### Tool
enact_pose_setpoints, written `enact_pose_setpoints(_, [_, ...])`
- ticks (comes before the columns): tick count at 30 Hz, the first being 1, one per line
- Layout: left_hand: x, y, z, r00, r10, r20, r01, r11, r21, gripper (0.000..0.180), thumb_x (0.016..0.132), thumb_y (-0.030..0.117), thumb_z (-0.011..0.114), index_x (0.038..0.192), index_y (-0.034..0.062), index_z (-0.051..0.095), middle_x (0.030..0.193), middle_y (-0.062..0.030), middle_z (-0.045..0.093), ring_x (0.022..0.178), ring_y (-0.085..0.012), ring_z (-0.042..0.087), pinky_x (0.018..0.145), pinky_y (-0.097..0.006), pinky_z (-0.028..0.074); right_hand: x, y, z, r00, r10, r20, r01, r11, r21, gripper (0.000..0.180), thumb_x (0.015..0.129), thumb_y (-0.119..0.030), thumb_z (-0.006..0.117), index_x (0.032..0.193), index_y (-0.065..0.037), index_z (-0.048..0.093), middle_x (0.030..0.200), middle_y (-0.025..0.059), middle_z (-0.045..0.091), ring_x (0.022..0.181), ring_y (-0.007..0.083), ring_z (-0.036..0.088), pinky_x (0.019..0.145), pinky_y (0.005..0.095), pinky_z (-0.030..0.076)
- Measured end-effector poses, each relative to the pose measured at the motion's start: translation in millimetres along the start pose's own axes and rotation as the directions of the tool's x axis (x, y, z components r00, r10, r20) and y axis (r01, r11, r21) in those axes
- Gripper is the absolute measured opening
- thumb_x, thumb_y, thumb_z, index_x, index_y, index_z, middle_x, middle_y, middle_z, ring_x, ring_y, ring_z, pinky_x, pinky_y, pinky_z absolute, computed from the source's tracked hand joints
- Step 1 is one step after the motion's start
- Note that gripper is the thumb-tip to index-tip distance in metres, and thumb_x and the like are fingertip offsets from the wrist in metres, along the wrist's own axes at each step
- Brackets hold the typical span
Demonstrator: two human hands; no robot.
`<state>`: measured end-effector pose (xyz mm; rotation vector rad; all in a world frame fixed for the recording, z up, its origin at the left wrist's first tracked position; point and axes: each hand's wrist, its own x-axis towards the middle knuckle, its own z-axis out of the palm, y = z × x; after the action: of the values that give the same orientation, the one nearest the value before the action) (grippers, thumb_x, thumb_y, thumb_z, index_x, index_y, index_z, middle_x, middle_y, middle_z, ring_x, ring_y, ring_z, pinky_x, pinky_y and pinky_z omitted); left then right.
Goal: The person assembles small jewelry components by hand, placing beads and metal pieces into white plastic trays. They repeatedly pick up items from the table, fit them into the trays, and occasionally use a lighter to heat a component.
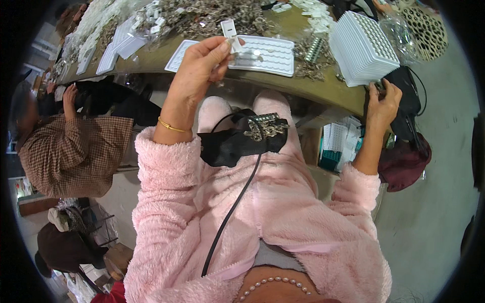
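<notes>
A small white rectangular plastic card [230, 34] stands nearly upright, pinched at its lower end between the thumb and fingers of the left hand [202, 63], raised above a table edge. A black bag [404, 101] hangs off the table's right end, gripped by the right hand [382, 101].

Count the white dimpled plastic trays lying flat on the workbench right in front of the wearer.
2: one white dimpled tray just beyond the left hand, and another partly hidden behind that hand. The tall white stack and trays far left aren't counted.
</notes>
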<state>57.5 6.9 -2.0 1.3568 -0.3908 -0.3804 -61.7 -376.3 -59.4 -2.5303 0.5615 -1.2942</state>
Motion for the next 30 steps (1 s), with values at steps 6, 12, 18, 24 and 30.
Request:
enact_pose_setpoints(6, [-29.9, -5.1, -4.7, 0.989, 0.072, 0.129, -0.030, 0.953, -0.303, 0.035, 0.100, 0.025, 0.057, 0.122, -0.0022, 0.062, 0.079, 0.0008, 0.055, 0.053, -0.0037, 0.035, 0.051, -0.020, 0.029, -5.8, -3.1, -3.0, 0.976, -0.201, -0.085, 0.196, 0.978, -0.074, 0.029, 0.080, -0.012, 0.078, 0.106, 0.000, 0.070, 0.104, 0.0125, 0.063, 0.092, 0.0285, 0.063, 0.081, 0.0375, 0.050])
enact_pose_setpoints(12, [-44.3, -15.9, -2.6, 0.996, 0.025, 0.083, 0.007, 0.930, -0.368, 0.028, 0.100, 0.016, 0.057, 0.117, -0.0056, 0.064, 0.078, -0.0002, 0.054, 0.052, -0.0038, 0.035, 0.048, -0.018, 0.029, -8.5, -2.0, -10.9, 0.975, -0.201, -0.100, 0.169, 0.951, -0.259, 0.021, 0.075, -0.014, 0.080, 0.094, -0.008, 0.073, 0.098, 0.0067, 0.066, 0.092, 0.0283, 0.061, 0.081, 0.0413, 0.046])
enact_pose_setpoints(18, [-70.5, -44.5, 2.8, 0.992, -0.090, 0.091, 0.122, 0.879, -0.462, 0.027, 0.098, 0.017, 0.062, 0.113, -0.0049, 0.066, 0.077, -0.0009, 0.056, 0.051, -0.0020, 0.036, 0.047, -0.018, 0.028, -17.1, 5.0, -2.4, 0.973, -0.223, 0.066, 0.228, 0.971, -0.069, 0.011, 0.081, -0.015, 0.073, 0.089, -0.008, 0.070, 0.089, 0.0063, 0.065, 0.087, 0.0270, 0.061, 0.077, 0.0396, 0.043])
enact_pose_setpoints(24, [-85.9, -70.8, 3.0, 0.989, -0.137, 0.055, 0.144, 0.830, -0.539, 0.026, 0.099, 0.018, 0.061, 0.112, -0.0045, 0.067, 0.074, -0.0004, 0.057, 0.051, -0.0023, 0.036, 0.046, -0.018, 0.028, -10.8, -24.3, -9.6, 0.955, -0.271, -0.122, 0.266, 0.962, -0.055, 0.010, 0.082, -0.009, 0.072, 0.091, -0.005, 0.070, 0.088, 0.0084, 0.068, 0.083, 0.0279, 0.063, 0.074, 0.0385, 0.047])
enact_pose_setpoints(30, [-89.0, -72.5, 7.7, 0.993, -0.108, 0.052, 0.120, 0.856, -0.502, 0.025, 0.098, 0.017, 0.062, 0.110, -0.0040, 0.068, 0.075, -0.0008, 0.059, 0.053, -0.0029, 0.037, 0.047, -0.018, 0.029, -3.0, -91.4, 1.7, 0.958, -0.266, 0.111, 0.212, 0.911, 0.352, 0.008, 0.085, -0.006, 0.069, 0.091, -0.002, 0.071, 0.085, 0.0143, 0.069, 0.074, 0.0324, 0.066, 0.067, 0.0392, 0.051])
